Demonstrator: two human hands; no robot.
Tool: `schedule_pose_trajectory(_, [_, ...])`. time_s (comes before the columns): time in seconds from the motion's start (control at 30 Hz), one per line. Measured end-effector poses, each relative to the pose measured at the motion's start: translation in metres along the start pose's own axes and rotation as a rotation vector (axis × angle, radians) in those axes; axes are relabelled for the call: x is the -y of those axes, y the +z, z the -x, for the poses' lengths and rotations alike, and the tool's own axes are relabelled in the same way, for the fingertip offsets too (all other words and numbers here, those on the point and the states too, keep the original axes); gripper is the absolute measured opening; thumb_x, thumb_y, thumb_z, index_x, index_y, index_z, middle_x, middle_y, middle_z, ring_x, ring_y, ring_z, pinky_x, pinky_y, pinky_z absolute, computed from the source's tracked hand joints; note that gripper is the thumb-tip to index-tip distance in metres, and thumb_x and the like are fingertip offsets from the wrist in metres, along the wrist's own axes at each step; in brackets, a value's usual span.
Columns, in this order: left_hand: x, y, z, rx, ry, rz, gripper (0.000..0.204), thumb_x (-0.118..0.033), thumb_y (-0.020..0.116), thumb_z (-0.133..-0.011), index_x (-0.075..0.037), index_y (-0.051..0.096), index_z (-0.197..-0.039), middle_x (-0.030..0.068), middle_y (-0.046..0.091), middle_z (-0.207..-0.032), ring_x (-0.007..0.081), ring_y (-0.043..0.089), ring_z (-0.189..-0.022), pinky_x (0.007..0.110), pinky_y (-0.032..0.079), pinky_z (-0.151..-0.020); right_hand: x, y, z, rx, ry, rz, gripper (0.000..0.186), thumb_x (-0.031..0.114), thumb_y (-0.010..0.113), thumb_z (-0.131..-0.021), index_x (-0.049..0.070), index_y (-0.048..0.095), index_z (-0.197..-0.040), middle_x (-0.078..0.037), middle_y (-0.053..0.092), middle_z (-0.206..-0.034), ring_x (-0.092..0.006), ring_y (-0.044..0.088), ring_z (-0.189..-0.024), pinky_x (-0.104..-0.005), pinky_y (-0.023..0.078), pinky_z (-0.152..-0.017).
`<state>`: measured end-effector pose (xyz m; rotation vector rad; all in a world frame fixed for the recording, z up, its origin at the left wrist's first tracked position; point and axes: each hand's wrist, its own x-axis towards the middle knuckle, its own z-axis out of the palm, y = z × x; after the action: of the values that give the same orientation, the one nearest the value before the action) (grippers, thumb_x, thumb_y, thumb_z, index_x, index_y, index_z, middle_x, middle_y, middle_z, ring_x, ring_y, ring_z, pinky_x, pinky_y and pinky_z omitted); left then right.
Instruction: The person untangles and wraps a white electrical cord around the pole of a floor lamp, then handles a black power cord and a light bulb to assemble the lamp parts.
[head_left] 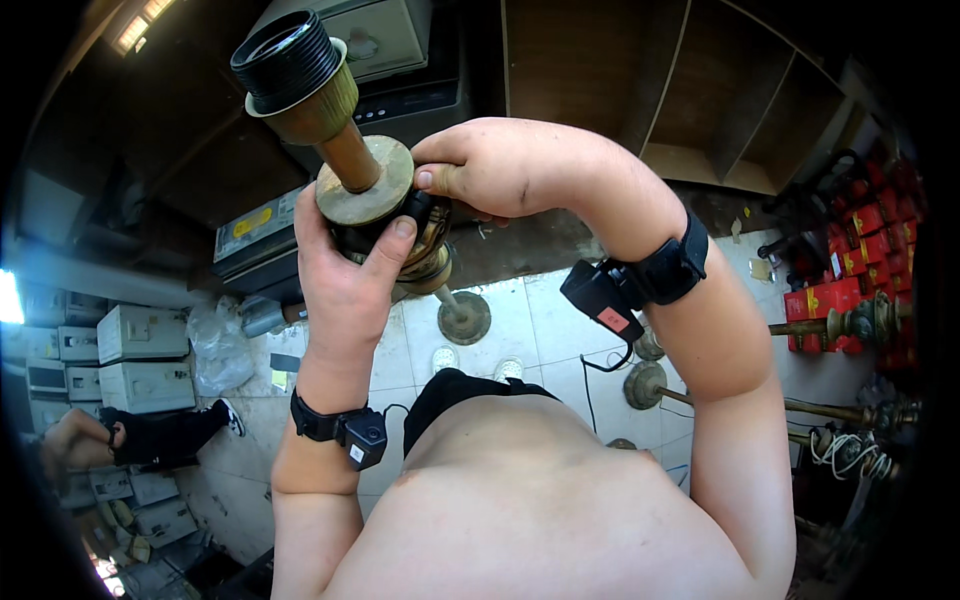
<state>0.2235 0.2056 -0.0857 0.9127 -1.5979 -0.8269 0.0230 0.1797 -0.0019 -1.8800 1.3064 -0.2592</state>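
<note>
A floor lamp stands upright in front of me, its brassy stem topped by a black threaded bulb socket in a metal cup. My left hand is wrapped round the dark bulging section under the flat round disc, thumb across the near side. From the right, my right hand grips the same section, thumb and fingers closed beside the disc's edge. Part of its fingers is hidden behind the lamp. Far below, the lamp's round base rests on the tiled floor between my feet and the wall side.
More lamp stands lean or lie at the right, one with a round base and one with a coiled white cord. Red boxes are stacked beyond them. Wooden shelving lines the back. At left, a person is near white cases.
</note>
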Motion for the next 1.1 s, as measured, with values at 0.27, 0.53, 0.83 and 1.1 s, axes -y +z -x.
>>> schedule_pose_trajectory(0.27, [-0.003, 0.001, 0.004, 0.006, -0.018, 0.061, 0.065, -0.024, 0.079, -0.083, -0.002, 0.044, -0.133, 0.0116, 0.054, -0.124, 0.0206, 0.053, -0.116, 0.036, 0.041, -0.103, -0.006, -0.002, -0.001, 0.072, -0.053, 0.032, 0.034, 0.03, 0.044, -0.106, 0.007, 0.061, -0.124, -0.005, 0.06, -0.064, -0.0137, 0.056, -0.053, -0.0318, 0.047, -0.06])
schedule_pose_trajectory(0.53, [0.002, -0.004, -0.001, 0.049, -0.053, 0.147, 0.068, -0.024, 0.08, -0.081, -0.002, 0.044, -0.134, 0.01, 0.056, -0.123, 0.0196, 0.055, -0.115, 0.035, 0.042, -0.103, -0.045, 0.009, -0.014, -0.166, -0.404, -0.072, 0.03, 0.029, 0.07, -0.091, 0.001, 0.065, -0.101, -0.005, 0.06, -0.078, -0.0153, 0.056, -0.079, -0.0312, 0.047, -0.073])
schedule_pose_trajectory(0.83, [0.004, -0.008, -0.006, 0.114, -0.069, 0.171, 0.073, -0.021, 0.082, -0.078, -0.001, 0.043, -0.137, 0.0107, 0.057, -0.125, 0.0205, 0.056, -0.116, 0.036, 0.043, -0.104, -0.083, 0.045, -0.019, -0.165, -0.571, -0.635, 0.021, 0.017, 0.069, -0.092, -0.001, 0.066, -0.103, -0.001, 0.06, -0.095, -0.0117, 0.056, -0.09, -0.0273, 0.048, -0.084])
schedule_pose_trajectory(1.1, [0.015, -0.025, -0.036, 0.412, -0.223, 0.478, 0.093, -0.029, 0.088, -0.068, 0.002, 0.04, -0.141, 0.0133, 0.057, -0.13, 0.0241, 0.058, -0.119, 0.036, 0.044, -0.106, -0.071, 0.05, 0.003, -0.698, -0.747, 0.106, 0.028, 0.024, 0.079, -0.074, 0.008, 0.072, -0.097, -0.01, 0.058, -0.097, -0.0274, 0.054, -0.088, -0.0382, 0.045, -0.082])
